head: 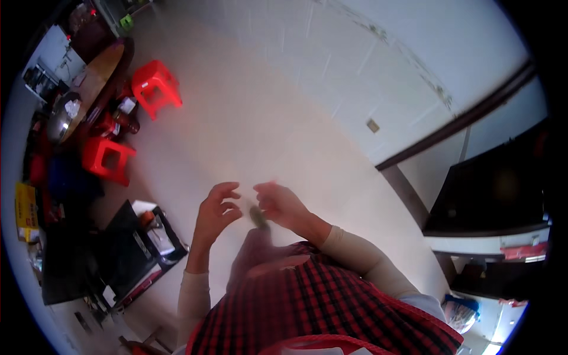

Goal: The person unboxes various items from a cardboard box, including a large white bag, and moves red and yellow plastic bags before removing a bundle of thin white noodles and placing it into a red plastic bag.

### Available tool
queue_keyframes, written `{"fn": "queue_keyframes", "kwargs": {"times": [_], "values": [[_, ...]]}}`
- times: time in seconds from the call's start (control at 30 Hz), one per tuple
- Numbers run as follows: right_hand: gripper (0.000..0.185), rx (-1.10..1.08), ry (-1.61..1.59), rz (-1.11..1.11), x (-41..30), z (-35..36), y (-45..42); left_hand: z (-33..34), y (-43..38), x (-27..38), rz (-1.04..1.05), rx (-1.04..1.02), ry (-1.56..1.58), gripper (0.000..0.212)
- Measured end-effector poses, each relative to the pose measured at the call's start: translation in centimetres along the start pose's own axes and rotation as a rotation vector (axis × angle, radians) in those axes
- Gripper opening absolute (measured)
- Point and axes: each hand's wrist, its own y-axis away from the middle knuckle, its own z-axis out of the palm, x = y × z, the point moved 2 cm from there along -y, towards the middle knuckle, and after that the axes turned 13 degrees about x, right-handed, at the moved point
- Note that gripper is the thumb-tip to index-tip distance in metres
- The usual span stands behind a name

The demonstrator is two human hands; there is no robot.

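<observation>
My left hand (218, 212) is raised in front of my body, its fingers curved and apart, with nothing seen between them. Facing it across a narrow gap is my right hand (284, 205), its fingers curled inward. A faint reddish blur shows at its fingertips; whether that is a held thing cannot be told. I wear a red and black checked apron (293, 310). Below the hands, a blurred dark green shoe tip (257, 216) shows past my trouser leg (250, 253) on the pale floor (248, 133).
Two red plastic stools (155, 86) stand at the left by a round wooden table (104, 66). Nearer is a black table (128, 248) with an open compartment holding papers. A tiled wall (328, 57), a doorway frame (457, 117) and a large black screen (492, 186) lie right.
</observation>
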Motion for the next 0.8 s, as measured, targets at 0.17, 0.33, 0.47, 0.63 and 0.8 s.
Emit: {"fn": "queue_keyframes", "kwargs": {"times": [0.17,0.33,0.47,0.63,0.8], "values": [[0.006,0.13,0.103,-0.136,-13.2,6.0,-7.8,-4.8,-16.6,1.6,-0.096,0.08,0.044,0.038],[0.016,0.046,0.037,-0.258,-25.8,5.3,-19.2,-6.3,-37.3,3.2,0.036,0.018,-0.029,0.02],[0.011,0.177,-0.042,-0.327,-38.2,7.6,-28.3,-10.7,-55.9,-3.6,-0.061,0.191,0.022,0.018],[0.012,0.197,0.077,-0.314,-51.3,17.0,-40.8,-25.7,-59.2,-27.7,-0.244,0.249,-1.202,0.019],[0.011,0.168,0.309,-0.215,-62.4,26.1,-54.2,-28.4,-42.5,-32.5,-0.637,0.287,-0.999,0.022]]}}
